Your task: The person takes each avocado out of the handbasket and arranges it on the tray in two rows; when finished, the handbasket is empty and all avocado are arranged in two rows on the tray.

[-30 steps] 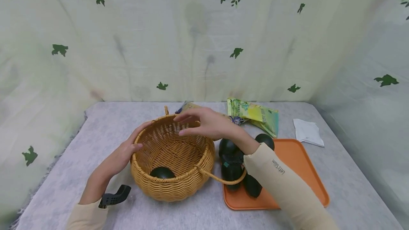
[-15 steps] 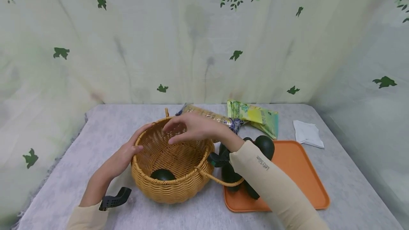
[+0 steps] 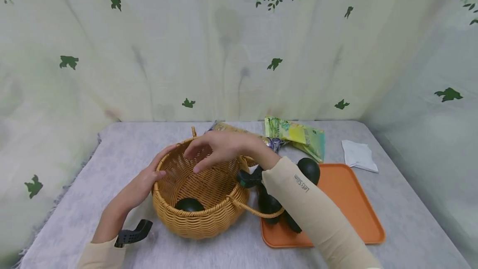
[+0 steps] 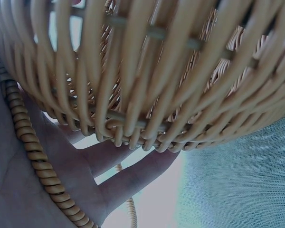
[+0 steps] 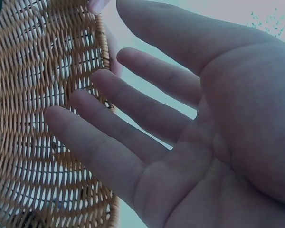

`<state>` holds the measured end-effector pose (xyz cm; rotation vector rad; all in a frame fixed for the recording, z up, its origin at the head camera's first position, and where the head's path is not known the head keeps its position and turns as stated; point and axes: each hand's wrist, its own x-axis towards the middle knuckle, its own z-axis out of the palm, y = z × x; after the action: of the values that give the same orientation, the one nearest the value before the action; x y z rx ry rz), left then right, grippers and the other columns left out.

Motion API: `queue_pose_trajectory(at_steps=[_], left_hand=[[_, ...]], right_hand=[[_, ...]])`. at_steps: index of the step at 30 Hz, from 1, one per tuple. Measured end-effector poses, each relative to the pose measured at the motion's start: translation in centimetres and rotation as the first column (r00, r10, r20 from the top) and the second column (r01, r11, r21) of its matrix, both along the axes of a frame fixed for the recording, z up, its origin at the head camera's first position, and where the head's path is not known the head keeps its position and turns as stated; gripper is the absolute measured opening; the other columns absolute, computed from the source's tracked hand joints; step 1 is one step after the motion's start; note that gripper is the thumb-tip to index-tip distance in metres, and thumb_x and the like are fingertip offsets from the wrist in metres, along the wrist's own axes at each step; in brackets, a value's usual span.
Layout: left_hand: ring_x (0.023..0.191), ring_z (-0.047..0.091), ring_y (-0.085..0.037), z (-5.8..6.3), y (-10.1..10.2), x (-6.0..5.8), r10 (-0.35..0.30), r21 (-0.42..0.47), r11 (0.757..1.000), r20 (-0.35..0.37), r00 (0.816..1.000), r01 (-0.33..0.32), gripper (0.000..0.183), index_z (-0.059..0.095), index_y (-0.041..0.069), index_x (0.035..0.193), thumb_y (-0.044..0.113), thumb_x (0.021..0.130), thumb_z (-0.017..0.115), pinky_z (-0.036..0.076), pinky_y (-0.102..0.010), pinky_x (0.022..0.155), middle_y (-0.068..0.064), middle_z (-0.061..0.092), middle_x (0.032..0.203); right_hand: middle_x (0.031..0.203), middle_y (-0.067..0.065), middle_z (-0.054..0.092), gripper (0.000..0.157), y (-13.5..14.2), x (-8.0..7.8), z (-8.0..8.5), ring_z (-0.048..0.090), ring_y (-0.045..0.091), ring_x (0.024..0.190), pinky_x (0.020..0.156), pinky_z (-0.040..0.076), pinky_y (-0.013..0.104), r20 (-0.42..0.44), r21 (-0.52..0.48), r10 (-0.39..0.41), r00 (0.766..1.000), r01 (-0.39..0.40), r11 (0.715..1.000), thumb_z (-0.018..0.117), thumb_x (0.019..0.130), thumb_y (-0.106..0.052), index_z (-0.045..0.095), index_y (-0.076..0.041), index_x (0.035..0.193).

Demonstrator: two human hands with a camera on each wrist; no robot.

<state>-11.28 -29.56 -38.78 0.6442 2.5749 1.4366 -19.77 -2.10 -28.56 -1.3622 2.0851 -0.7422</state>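
Observation:
A woven wicker basket (image 3: 198, 224) stands on the cloth-covered table. My left hand (image 3: 140, 184) grips its left rim, thumb over the edge and fingers along the outside; in the left wrist view those fingers (image 4: 137, 178) lie against the weave. Inside, near the front wall, sits a smooth dark green rounded thing (image 3: 189, 204). Above the basket's opening hovers my right hand (image 3: 220, 148), fingers spread and loosely bent, holding nothing. Its bare palm (image 5: 190, 185) shows in the right wrist view, with the basket's inner wall (image 5: 28, 95) beyond.
Right of the basket, an orange tray (image 3: 349, 202) bears several dark rounded things (image 3: 309, 170), partly hidden by the right sleeve. The basket's handle (image 3: 257, 211) leans over the tray. Behind lie a green-yellow packet (image 3: 298, 134), a gold-and-blue packet (image 3: 274, 143) and a white packet (image 3: 359, 155).
My right hand has moved left and slightly down over the basket, bringing the forearm along. The left hand and the basket stay where they were.

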Motion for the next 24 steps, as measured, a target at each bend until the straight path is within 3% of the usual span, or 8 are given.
queue_pose_trajectory(at_steps=[9,15,18,21,24], left_hand=[[0.144,0.032,-0.050,0.3,-0.3,-0.2,0.005,-0.008,1.000,0.004,1.000,-0.005,0.066,0.016,0.031,0.166,0.009,0.105,0.033,0.041,-0.066,0.102,-0.017,0.020,0.168],[0.146,0.030,-0.046,0.1,-0.5,-0.1,0.006,-0.029,1.000,0.000,1.000,-0.006,0.066,0.017,0.034,0.165,0.009,0.106,0.033,0.041,-0.025,0.102,-0.013,0.021,0.168],[0.146,0.029,-0.046,-0.1,-0.6,-0.1,0.006,-0.026,1.000,-0.003,1.000,-0.006,0.064,0.017,0.034,0.165,0.012,0.107,0.034,0.037,-0.015,0.100,-0.014,0.021,0.168],[0.146,0.029,-0.046,-0.1,-0.4,-0.1,0.008,-0.033,0.999,-0.019,1.000,-0.008,0.063,0.017,0.033,0.165,0.013,0.108,0.035,0.038,-0.020,0.102,-0.013,0.022,0.168],[0.146,0.028,-0.047,-0.1,-0.2,-0.1,0.002,-0.034,0.999,-0.022,1.000,-0.002,0.062,0.017,0.032,0.165,0.014,0.108,0.036,0.042,-0.039,0.105,-0.015,0.020,0.169]], right_hand=[[0.138,-0.002,0.064,0.053,-1.8,-0.8,-0.6,0.059,0.009,0.128,0.101,0.048,0.020,0.119,0.027,0.033,0.992,-0.036,0.999,0.077,0.094,-0.026,0.061,-0.012,0.143],[0.141,0.003,0.063,0.052,-3.2,-1.1,-2.1,0.059,0.013,0.129,0.096,0.050,0.019,0.189,0.046,0.046,0.981,-0.056,0.997,0.077,0.094,-0.023,0.062,-0.010,0.142],[0.143,0.007,0.062,0.052,-3.6,-1.1,-2.8,0.058,0.015,0.131,0.092,0.053,0.021,0.244,0.050,0.037,0.969,-0.051,0.997,0.076,0.094,-0.021,0.061,-0.008,0.142],[0.142,0.009,0.063,0.050,-4.0,-1.2,-3.5,0.059,0.015,0.130,0.092,0.053,0.021,0.251,0.021,0.038,0.967,-0.045,0.999,0.075,0.095,-0.020,0.062,-0.007,0.141],[0.137,0.011,0.066,0.046,-4.2,-1.4,-4.3,0.062,0.017,0.126,0.093,0.052,0.019,0.201,-0.029,0.045,0.979,-0.040,0.999,0.074,0.096,-0.019,0.064,-0.005,0.138]])
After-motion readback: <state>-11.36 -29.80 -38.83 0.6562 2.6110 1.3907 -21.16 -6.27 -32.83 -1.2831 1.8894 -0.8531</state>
